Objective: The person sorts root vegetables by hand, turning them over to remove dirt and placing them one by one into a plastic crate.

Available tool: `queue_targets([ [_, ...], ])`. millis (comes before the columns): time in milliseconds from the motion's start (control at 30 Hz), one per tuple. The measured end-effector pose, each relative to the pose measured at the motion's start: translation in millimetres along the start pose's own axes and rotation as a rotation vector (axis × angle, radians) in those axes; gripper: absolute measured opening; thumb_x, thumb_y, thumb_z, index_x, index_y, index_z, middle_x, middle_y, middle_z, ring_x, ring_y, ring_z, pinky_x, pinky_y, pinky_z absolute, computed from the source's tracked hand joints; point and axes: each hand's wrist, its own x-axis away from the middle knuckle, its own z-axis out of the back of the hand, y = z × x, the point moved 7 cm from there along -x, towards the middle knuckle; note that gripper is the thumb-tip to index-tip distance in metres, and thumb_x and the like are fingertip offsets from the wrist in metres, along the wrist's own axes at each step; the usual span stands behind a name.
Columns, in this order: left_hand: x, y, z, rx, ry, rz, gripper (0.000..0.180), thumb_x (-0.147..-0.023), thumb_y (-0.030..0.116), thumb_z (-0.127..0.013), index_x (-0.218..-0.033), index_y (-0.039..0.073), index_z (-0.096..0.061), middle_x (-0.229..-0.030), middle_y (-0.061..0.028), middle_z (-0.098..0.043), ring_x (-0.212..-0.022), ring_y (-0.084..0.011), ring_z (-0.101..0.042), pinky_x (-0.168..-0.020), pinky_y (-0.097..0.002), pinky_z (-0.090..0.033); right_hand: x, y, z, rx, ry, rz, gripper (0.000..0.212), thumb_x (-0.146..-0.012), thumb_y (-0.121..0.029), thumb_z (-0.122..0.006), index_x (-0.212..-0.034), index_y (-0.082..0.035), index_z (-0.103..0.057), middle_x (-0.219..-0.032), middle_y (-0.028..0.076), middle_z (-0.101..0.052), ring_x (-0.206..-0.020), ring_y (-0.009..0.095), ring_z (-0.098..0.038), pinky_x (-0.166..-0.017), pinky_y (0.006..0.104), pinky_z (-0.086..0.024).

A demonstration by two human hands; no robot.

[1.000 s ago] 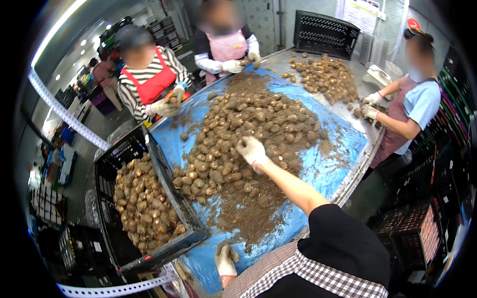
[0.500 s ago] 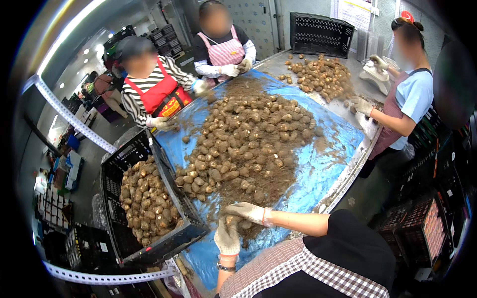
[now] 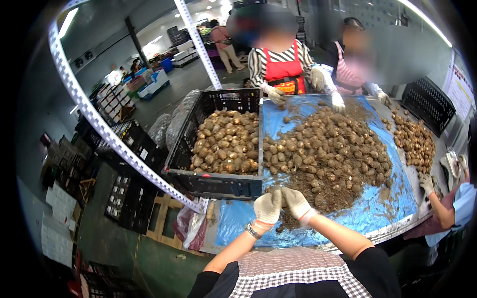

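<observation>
My left hand (image 3: 268,208), in a pale work glove with a watch at the wrist, is just in front of the crate's near right corner. My right hand (image 3: 297,202), gloved the same way, meets it at the fingertips. Between them the fingers are closed around a small brown taro (image 3: 276,190), mostly hidden by the gloves. Beyond my hands a large heap of hairy taros (image 3: 338,144) lies on a blue plastic sheet (image 3: 238,218), with loose root fibres and soil along its near side. To the left stands a black crate (image 3: 213,184) filled with cleaner taros (image 3: 226,141).
Across the table, a co-worker in a red apron (image 3: 284,67) and another in a pink apron have gloved hands by the heap. At right, a person in a blue shirt (image 3: 464,208) works near a second taro pile (image 3: 415,139). A perforated metal post (image 3: 119,144) rises left of the crate.
The view has swung left, bringing the crate nearer the middle. My hands have drawn together at the fingertips, near the crate's corner. A white-gloved co-worker's hand now reaches to the heap.
</observation>
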Motion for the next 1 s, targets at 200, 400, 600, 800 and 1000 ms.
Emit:
queue_targets([
  [200, 17.9, 63.9, 30.5, -0.053, 0.078, -0.682, 0.014, -0.082, 0.022, -0.065, -0.076, 0.010, -0.060, -0.070, -0.0103, -0.061, -0.061, -0.0287, -0.060, -0.050, -0.0402, -0.045, 24.1, 12.1, 7.0, -0.370, -0.137, -0.594, 0.021, -0.094, -0.028, -0.051, -0.090, -0.013, -0.065, -0.062, 0.001, -0.056, -0.045, 0.009, -0.045, -0.039, 0.0240, -0.032],
  [400, 1.8, -26.8, -57.8, 0.413, -0.242, 0.050, 0.042, -0.101, 0.043, -0.032, -0.088, 0.009, -0.053, -0.075, -0.0047, -0.065, -0.064, -0.0232, -0.064, -0.046, -0.0367, -0.044, 14.0, -66.7, 23.1, 0.935, 0.218, 0.225, 0.036, -0.095, -0.033, -0.049, -0.120, -0.011, -0.062, -0.063, 0.015, -0.062, -0.053, 0.032, -0.062, -0.048, 0.0372, -0.047],
  [600, 0.6, -28.7, -66.5, 0.249, -0.271, 0.050, 0.053, -0.101, 0.046, -0.027, -0.104, 0.005, -0.061, -0.070, -0.0182, -0.065, -0.064, -0.0400, -0.062, -0.058, -0.0495, -0.046, 18.4, -68.2, 18.1, 0.965, 0.102, 0.322, 0.033, -0.095, -0.027, -0.048, -0.122, -0.011, -0.059, -0.063, 0.017, -0.060, -0.056, 0.031, -0.062, -0.050, 0.0389, -0.046],
  [800, 7.6, 61.6, 18.9, 0.041, 0.181, -0.571, 0.026, -0.087, 0.022, -0.062, -0.065, 0.008, -0.060, -0.059, -0.0115, -0.057, -0.054, -0.0315, -0.057, -0.053, -0.0417, -0.046, 25.5, 3.3, 3.7, -0.574, -0.261, -0.650, 0.021, -0.090, -0.025, -0.054, -0.106, -0.013, -0.063, -0.064, 0.000, -0.048, -0.048, 0.013, -0.043, -0.045, 0.0295, -0.037],
  [1000, -1.0, 11.7, -24.1, 0.173, -0.106, -0.031, 0.026, -0.095, 0.030, -0.051, -0.087, 0.006, -0.059, -0.068, -0.0149, -0.057, -0.064, -0.0348, -0.060, -0.053, -0.0425, -0.046, -3.2, -11.8, 43.8, 0.727, 0.272, 0.104, 0.050, -0.097, -0.043, -0.047, -0.134, -0.009, -0.052, -0.060, 0.012, -0.063, -0.053, 0.026, -0.063, -0.053, 0.0425, -0.049],
])
